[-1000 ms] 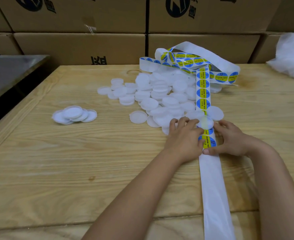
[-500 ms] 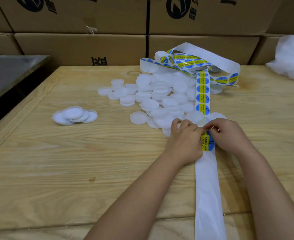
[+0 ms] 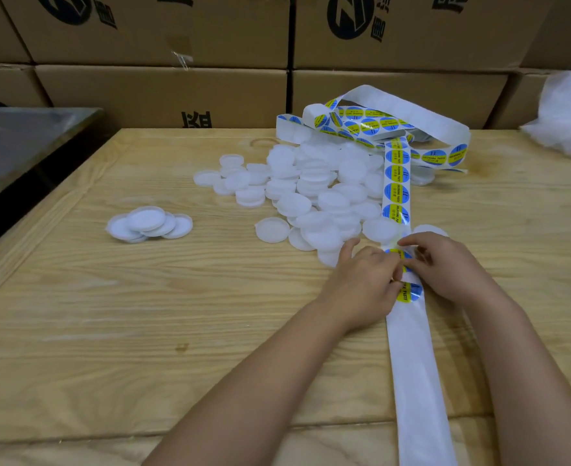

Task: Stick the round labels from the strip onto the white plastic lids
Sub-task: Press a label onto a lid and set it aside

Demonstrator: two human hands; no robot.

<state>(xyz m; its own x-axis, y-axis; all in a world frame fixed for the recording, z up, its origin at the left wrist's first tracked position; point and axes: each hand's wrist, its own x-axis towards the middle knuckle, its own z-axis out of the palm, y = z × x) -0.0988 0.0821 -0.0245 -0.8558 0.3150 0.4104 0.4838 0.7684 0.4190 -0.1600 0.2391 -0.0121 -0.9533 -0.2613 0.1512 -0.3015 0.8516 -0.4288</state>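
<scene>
As the head view shows when set against the frames of the preceding second, both hands have closed inward from the two sides of the strip point(image 3: 415, 364) and now meet over it, and the bare near end of the strip has swung slightly toward the person's left. This indicates that the peeling step for one label is under way; no label is yet visible on any lid. The left hand point(image 3: 361, 280) lies with its fingers curled, its fingertips pinching the left edge of the strip and holding it against the counter point(image 3: 142, 331). The right hand point(image 3: 452, 267) is narrowly closed, forefinger and thumb pinching at a label point(image 3: 399, 254) that shows only in part between the two hands; whether its edge is already lifted cannot be determined. The next label point(image 3: 409, 293) lies flat on the strip just below the fingertips, followed by bare backing only. The lids point(image 3: 314, 190) lie in a loose heap just beyond the hands, with the strip running across the right side of the heap to a tangled coil at the rear. A small group of lids point(image 3: 149, 223) lies well apart to the left.
</scene>
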